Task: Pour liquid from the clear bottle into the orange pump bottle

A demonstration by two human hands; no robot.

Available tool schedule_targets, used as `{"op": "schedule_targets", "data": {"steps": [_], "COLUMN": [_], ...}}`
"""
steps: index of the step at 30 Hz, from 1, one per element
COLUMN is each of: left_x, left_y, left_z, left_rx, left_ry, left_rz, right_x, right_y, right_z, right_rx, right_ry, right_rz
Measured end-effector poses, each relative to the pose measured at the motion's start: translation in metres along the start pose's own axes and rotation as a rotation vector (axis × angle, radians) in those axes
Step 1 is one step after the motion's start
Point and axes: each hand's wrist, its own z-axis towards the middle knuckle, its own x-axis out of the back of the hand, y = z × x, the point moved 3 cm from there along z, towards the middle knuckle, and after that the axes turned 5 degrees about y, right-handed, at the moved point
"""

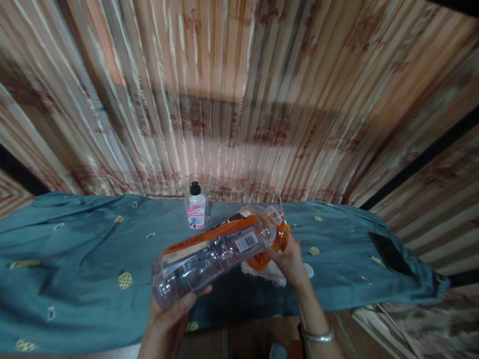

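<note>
My left hand (170, 311) is wrapped around the lower end of a large clear plastic bottle (220, 257) with an orange label and a barcode. This bottle is tilted, its uncapped neck pointing up and to the right. My right hand (291, 259) grips a translucent orange bottle (257, 261), partly hidden behind the clear one. The clear bottle's mouth is close to the top of the orange bottle; I cannot tell if they touch. Under the orange bottle lies a white cloth (273, 274) with a frayed edge.
A small clear bottle (196, 212) with a black cap and pink label stands at the back of the teal-covered table (93, 244). A dark phone (391, 254) lies at the right. A white round object (309, 270) sits beside my right wrist. Striped curtains (232, 99) hang behind.
</note>
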Motion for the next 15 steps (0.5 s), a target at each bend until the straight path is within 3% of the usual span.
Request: {"op": "schedule_targets", "data": {"steps": [15], "left_x": [0.0013], "left_y": [0.0], "left_z": [0.0], "left_rx": [0.006], "left_ry": [0.028], "left_rz": [0.012], "right_x": [-0.0004], "right_y": [0.0062], "right_z": [0.0006], "right_rx": [-0.025], "right_ry": [-0.009], "right_rz": [0.052]}}
